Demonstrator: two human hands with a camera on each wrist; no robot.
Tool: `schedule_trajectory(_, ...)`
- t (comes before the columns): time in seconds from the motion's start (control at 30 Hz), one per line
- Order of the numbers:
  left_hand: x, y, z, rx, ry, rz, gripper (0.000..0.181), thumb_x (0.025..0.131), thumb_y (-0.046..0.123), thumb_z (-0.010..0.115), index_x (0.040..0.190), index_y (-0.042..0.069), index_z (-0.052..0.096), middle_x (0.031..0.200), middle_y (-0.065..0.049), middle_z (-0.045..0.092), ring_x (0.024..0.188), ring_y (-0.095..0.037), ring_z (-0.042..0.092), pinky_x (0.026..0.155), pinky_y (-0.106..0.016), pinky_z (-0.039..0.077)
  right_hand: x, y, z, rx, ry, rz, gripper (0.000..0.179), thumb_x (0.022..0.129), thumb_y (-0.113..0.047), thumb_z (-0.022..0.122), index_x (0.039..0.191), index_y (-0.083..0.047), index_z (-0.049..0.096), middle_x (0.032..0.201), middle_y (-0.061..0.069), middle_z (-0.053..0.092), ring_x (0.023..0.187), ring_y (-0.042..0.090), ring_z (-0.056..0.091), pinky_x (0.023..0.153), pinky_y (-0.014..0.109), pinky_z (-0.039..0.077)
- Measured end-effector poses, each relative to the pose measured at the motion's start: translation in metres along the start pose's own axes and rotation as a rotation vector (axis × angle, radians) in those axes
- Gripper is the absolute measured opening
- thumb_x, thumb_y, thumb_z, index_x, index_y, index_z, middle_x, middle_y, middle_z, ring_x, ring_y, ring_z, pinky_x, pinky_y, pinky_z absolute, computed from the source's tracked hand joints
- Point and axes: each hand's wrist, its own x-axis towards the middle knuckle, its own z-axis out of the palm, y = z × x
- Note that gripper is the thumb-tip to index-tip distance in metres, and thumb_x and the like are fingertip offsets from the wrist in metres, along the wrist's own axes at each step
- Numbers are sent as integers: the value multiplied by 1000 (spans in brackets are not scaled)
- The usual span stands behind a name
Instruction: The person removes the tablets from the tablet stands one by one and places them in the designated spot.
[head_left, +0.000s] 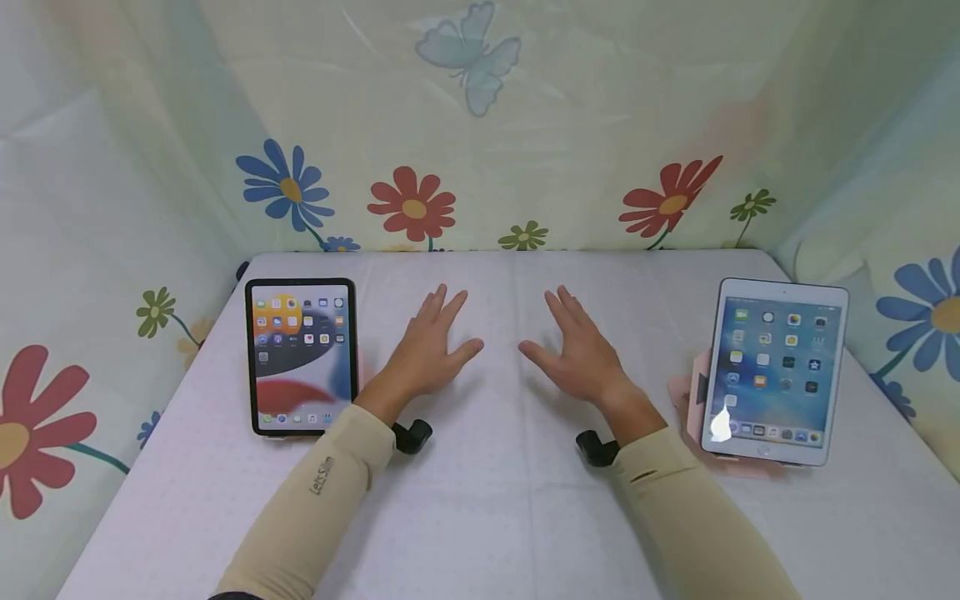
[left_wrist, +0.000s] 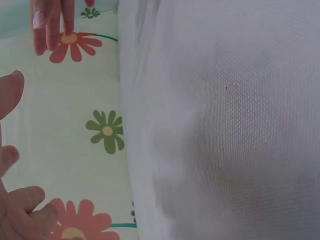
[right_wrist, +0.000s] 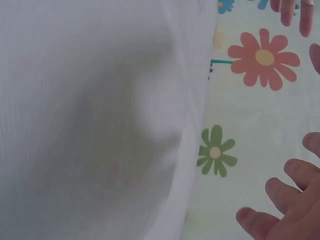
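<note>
Over the middle of the table, my left hand [head_left: 429,350] is held with fingers extended and thumb apart, gripping nothing. To its left a dark-framed tablet [head_left: 303,358] leans on a stand, its screen lit with app icons. Facing it across a gap, my right hand [head_left: 581,354] also has its fingers stretched out and holds nothing. Farther right, a white-framed tablet [head_left: 776,375] with a lit home screen rests tilted on a pink stand [head_left: 699,379]. Fingers of the left hand [left_wrist: 22,212] and the right hand [right_wrist: 295,215] show at the edges of the wrist views.
A white cloth covers the table [head_left: 517,517]. Behind and beside it hangs a curtain [head_left: 570,125] printed with flowers and a butterfly. A black wrist camera [head_left: 412,436] sits below the left wrist, another black camera [head_left: 597,448] below the right.
</note>
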Motion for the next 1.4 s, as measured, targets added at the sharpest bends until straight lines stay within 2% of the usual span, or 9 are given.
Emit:
schedule_trajectory(0.13,-5,0,-3,-81,21,37,79,96,43,65,161,23,23,166,-7,13,151,-27,16,116,-53,25,-2,-5,1,131,27,-17,87,94,-45,66,159,-8,24,166,12,14,150,33,16,116,60,21)
schedule_trajectory(0.27,-13,-1,-9,-163,40,62,76,95,38,69,158,23,31,165,-5,20,149,-26,22,116,-53,26,-3,-10,2,227,31,-9,86,93,-43,68,159,-11,25,166,9,16,150,31,17,116,60,22)
schedule_trajectory(0.33,-17,-2,-13,-198,46,66,74,94,37,71,157,24,34,164,-4,23,149,-25,23,116,-54,26,-4,-13,4,272,31,-10,86,92,-42,70,159,-11,25,165,8,18,150,30,19,115,58,26)
schedule_trajectory(0.53,-29,-7,-23,-317,57,83,69,93,32,73,154,21,41,162,1,29,147,-22,29,111,-47,37,-9,-21,9,397,55,-30,82,91,-34,74,157,-10,31,160,10,31,141,31,36,107,52,41)
schedule_trajectory(0.8,-48,-12,-31,-459,39,84,67,91,21,76,151,17,46,158,0,36,140,-23,41,106,-44,42,-18,-32,16,557,29,-52,82,90,-26,76,157,-11,31,159,8,33,141,27,39,107,47,42)
schedule_trajectory(1.0,-61,-18,-34,-485,73,77,67,90,23,77,150,18,47,152,-2,46,134,-23,48,103,-44,46,-26,-41,24,645,35,-104,75,90,-20,76,154,-10,37,155,6,40,136,24,45,105,42,45)
schedule_trajectory(1.23,-74,-26,-44,-488,119,108,59,90,17,77,144,12,53,152,-3,46,139,-23,42,103,-44,45,-28,-52,36,642,32,-137,67,90,-17,76,149,-9,46,151,7,46,131,25,50,103,43,47)
schedule_trajectory(1.4,-82,-30,-51,-482,155,77,56,91,15,76,143,12,55,151,-2,48,137,-23,44,105,-44,44,-26,-59,49,648,-8,-156,64,91,-20,75,147,-9,48,149,7,48,129,24,53,101,41,48)
